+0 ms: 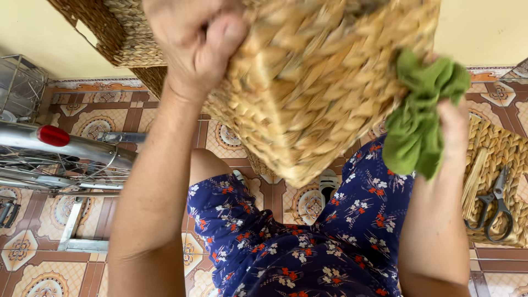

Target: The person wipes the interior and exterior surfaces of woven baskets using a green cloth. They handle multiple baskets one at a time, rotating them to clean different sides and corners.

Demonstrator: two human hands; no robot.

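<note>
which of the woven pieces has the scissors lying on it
The flat woven mat on the floor at the right, beside the right hand; grey scissors rest on it. The woven basket is held up in both hands.

A tiled floor (33, 269) with brown, cream and orange patterns. At left, a bicycle (60, 148) stands on it, its silver mudguard carrying a red reflector. At right, a woven mat (503, 148) lies on the tiles, with scissors (493, 206) and a bundle of straw strips (474, 184) resting on the mat.
</note>
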